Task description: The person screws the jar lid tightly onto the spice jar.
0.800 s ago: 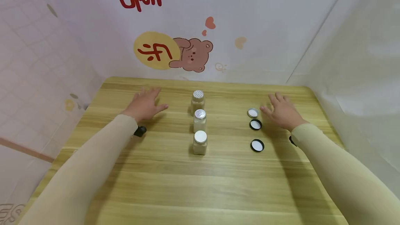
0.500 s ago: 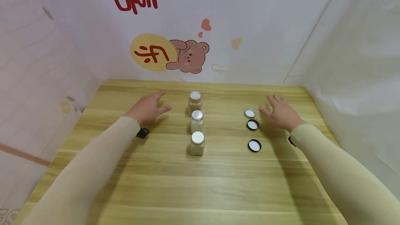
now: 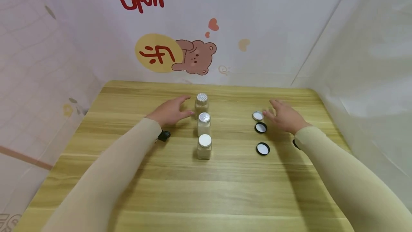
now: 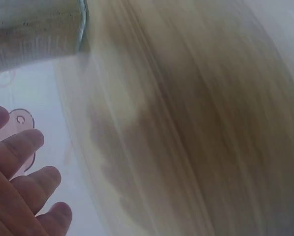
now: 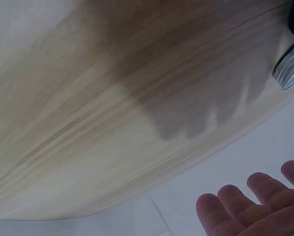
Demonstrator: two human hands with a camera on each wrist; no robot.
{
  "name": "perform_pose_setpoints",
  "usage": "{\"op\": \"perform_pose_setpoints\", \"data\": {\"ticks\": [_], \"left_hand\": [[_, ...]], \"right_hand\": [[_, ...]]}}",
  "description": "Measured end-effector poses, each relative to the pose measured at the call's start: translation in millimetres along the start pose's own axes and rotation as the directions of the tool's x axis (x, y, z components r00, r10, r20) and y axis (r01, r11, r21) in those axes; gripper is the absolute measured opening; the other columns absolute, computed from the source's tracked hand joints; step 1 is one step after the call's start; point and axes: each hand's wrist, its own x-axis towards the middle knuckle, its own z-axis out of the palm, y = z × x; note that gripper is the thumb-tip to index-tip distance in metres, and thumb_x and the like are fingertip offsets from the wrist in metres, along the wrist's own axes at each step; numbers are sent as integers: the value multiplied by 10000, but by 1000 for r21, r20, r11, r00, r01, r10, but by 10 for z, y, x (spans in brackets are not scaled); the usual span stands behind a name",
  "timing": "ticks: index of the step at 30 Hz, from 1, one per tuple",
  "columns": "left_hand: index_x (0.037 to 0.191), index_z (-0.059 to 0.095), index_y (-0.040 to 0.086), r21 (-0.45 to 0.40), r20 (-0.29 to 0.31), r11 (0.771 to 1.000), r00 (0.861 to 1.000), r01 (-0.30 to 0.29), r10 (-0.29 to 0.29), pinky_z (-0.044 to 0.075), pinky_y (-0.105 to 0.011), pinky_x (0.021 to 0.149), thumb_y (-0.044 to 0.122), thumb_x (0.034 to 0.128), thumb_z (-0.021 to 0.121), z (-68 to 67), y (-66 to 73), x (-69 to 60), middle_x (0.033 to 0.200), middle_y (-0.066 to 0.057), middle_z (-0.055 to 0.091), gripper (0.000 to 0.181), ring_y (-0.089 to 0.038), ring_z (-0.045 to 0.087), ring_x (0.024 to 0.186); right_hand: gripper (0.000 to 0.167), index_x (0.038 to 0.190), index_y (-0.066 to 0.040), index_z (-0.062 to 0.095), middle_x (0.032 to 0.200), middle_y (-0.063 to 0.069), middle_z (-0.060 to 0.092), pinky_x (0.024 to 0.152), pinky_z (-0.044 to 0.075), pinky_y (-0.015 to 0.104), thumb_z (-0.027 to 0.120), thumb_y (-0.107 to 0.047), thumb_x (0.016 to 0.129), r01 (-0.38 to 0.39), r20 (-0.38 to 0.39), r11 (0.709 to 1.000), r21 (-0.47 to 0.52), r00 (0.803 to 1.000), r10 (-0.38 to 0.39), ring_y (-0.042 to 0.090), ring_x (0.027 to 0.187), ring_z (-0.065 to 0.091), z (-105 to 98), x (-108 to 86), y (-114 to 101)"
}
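At the left, the left grip (image 3: 168, 112), a bare hand, has its thumb and fingers apart with nothing held between them. A small black device (image 3: 164, 136) sits at its wrist; if the forearm swings inward low over the desk (image 3: 206, 192), that could bump the nearer glassware. The thumb tip lies right at the side of the far jar (image 3: 201, 108), though I cannot tell whether it touches. A sideways shove there would probably slide or tip this upright jar. Just in front stands the middle jar (image 3: 204, 127), close enough that fingers closing carelessly on the far one might nudge both. The near jar (image 3: 204, 149), white-topped, ends the row, where a dragging sleeve would likely catch it first.

Farther right, three lids lie with white liners upward: the silver lid (image 3: 258, 116), then close in front of it one black lid (image 3: 260, 127), then, set apart, the nearest lid (image 3: 263, 149). Being shallow, they may skid under a fingertip rather than lift, and a loose pinch at the close pair could disturb the neighbour. The right grip (image 3: 285, 118) is spread and holds nothing; its thumb is just beside the silver lid, contact unclear.
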Motion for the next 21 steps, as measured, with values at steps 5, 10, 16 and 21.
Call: {"op": "perform_pose_setpoints", "data": {"ticks": [5,10,16,21], "left_hand": [[1666,301,210,-7,23,1000,1000,10,-9,352,-556,1250,618,995,631,76,40,55,1678,-109,409,852,-339,434,1519],[1665,293,216,-21,27,999,999,29,-29,364,-567,1240,648,982,628,120,56,97,1669,-126,420,875,-351,430,1522],[1659,297,228,-51,26,998,999,44,-43,373,-580,1229,626,985,640,138,96,134,1656,-134,435,855,-360,433,1518],[1644,321,255,-82,25,996,999,47,-46,354,-570,1244,606,985,654,154,140,157,1664,-121,425,817,-351,407,1536]], "right_hand": [[811,1613,84,272,1658,355,271,1264,199,675,465,-516,1103,7,8,1000,24,1000,-7,552,1548,221,53,27,-34],[787,1609,60,316,1634,340,339,1249,256,667,477,-517,1098,21,18,1000,21,1000,-21,542,1523,292,95,55,-76],[738,1561,64,415,1567,325,461,1210,338,661,527,-488,1084,19,32,1000,-20,999,-19,536,1474,391,143,129,-114],[686,1495,82,503,1480,327,555,1177,391,648,541,-464,1081,63,29,994,-88,998,-61,530,1404,482,189,177,-114]]}}
